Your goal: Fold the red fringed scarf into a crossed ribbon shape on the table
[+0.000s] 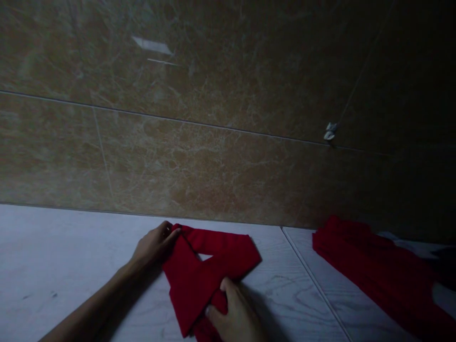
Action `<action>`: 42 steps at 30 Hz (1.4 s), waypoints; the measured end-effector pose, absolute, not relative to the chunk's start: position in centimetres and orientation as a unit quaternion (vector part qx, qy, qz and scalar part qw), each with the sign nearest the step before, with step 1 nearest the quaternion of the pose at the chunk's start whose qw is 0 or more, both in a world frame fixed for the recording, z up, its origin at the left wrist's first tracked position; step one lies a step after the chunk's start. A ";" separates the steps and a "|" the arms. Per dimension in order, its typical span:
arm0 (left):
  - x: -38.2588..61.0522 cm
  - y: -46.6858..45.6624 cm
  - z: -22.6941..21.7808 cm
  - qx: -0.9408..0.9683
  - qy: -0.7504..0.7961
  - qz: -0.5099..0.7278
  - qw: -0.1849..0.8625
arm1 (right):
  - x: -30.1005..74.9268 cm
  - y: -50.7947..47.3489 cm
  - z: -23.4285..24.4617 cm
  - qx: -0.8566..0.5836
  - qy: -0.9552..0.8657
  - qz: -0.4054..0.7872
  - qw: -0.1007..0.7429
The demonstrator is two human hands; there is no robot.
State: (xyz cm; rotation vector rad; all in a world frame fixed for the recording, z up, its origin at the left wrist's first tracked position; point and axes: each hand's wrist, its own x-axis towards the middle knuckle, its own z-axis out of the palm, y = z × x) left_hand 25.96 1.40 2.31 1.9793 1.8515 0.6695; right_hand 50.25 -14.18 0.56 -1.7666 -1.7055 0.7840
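A red cloth [199, 270], folded into an angular shape with a small triangular gap in its middle, lies on the pale wood-grain floor [71, 256] near the wall. My left hand [155, 244] pinches the cloth's upper left corner, fingers closed on the fabric. My right hand [235, 313] presses down on the cloth's lower part, thumb on top and fingers curled over its bottom edge.
A brown marble-tiled wall [213, 118] rises right behind the cloth. A second red cloth [377, 275] lies stretched out on the floor at the right, running toward the lower right corner. A small white clip-like object [330, 131] sits on the wall.
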 end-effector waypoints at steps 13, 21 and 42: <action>25.5 0.2 3.4 0.771 0.599 0.214 0.038 | 53.8 -15.1 1.8 -0.494 -0.460 0.635 0.375; 30.2 -5.6 4.7 0.939 0.243 0.189 0.154 | 59.8 -10.8 1.8 -0.647 -0.591 0.306 0.371; 31.8 -5.3 2.4 0.965 0.188 0.130 0.128 | 59.2 -2.3 1.6 -0.724 -0.575 0.011 0.380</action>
